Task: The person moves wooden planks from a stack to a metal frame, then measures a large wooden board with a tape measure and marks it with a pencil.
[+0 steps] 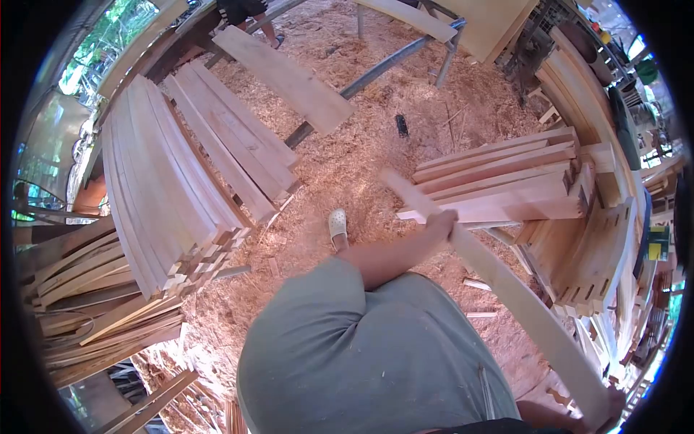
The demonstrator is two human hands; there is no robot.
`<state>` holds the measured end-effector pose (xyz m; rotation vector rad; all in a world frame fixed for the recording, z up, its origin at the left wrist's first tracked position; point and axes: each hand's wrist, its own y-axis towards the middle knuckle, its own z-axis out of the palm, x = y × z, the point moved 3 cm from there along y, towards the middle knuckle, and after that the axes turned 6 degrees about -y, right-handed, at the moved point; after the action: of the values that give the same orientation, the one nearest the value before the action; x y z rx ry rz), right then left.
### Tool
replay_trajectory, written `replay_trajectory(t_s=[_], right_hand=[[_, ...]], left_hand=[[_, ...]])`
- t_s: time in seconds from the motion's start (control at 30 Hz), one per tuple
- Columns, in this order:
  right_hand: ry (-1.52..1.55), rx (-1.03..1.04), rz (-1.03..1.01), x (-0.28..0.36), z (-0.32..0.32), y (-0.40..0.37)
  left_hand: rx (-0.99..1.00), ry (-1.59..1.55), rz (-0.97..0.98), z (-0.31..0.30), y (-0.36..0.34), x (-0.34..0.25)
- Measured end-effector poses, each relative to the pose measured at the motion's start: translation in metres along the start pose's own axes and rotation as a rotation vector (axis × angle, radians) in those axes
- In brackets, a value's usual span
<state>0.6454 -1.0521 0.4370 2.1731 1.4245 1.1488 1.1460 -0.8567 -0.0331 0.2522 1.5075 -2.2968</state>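
Note:
A long, pale wooden plank (517, 296) runs diagonally across the right side, tilted from the centre down to the lower right. My left hand (442, 223) is closed around it towards its far end, the arm reaching across in front of my body. At the near end, low on the right, my right hand (614, 405) grips the plank's edge; part of this hand is dark and hard to see. The plank's far tip is blurred and lies close to a stack of thick boards (499, 173).
Stacked planks (155, 181) lie at left, with more boards (231, 137) beside them and thin strips (108, 289) below. A single board (282, 76) rests on a metal rail (397, 58). Curved, slotted wooden pieces (593, 253) stand at right. Shavings (361, 159) cover the floor. Another person's legs (249, 14) show at top.

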Motion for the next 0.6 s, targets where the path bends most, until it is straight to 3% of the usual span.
replay_trajectory(t_s=[0.07, 0.1, 0.17, 0.2, 0.27, 0.3, 0.37, 0.4, 0.43, 0.5, 0.53, 0.6], right_hand=[[-0.054, 0.024, 0.077, -0.062, -0.057, -0.078], [-0.149, 0.061, 0.265, -0.081, -0.059, -0.112], [-0.169, -0.070, 0.553, -0.052, 0.010, -0.141], [-0.135, -0.129, 0.663, -0.037, 0.043, -0.158], [-0.063, -0.147, 0.825, -0.012, 0.106, -0.192], [0.352, -0.337, 1.168, -0.007, 0.144, -0.196], [0.196, 0.196, 0.703, -0.073, 0.178, -0.269], [0.167, 0.163, 0.989, -0.107, 0.204, -0.303], [0.847, -0.337, 1.509, -0.067, 0.242, -0.265], [0.877, -0.061, 1.506, -0.080, 0.287, -0.273], [0.925, 0.067, 1.479, -0.086, 0.307, -0.276], [0.910, 0.181, 1.428, -0.083, 0.351, -0.259]], left_hand=[[0.023, 0.119, 0.145, 0.032, 0.000, -0.031], [0.001, 0.170, 0.240, 0.050, 0.005, -0.041], [-0.012, 0.164, 0.447, 0.083, -0.050, -0.073], [0.007, 0.187, 0.437, 0.091, -0.059, -0.080], [0.288, 0.037, 0.617, 0.107, -0.077, -0.099], [0.313, 0.052, 0.611, 0.108, -0.084, -0.103], [0.184, 0.098, 0.710, 0.091, -0.095, -0.124], [0.196, 0.082, 0.719, 0.076, -0.090, -0.133], [0.199, 0.065, 0.730, 0.057, -0.086, -0.142], [-0.100, 0.041, 0.670, 0.016, -0.117, -0.168], [-0.109, 0.146, 0.711, -0.017, -0.096, -0.182], [-0.379, 0.093, 0.781, -0.082, -0.074, -0.203]])
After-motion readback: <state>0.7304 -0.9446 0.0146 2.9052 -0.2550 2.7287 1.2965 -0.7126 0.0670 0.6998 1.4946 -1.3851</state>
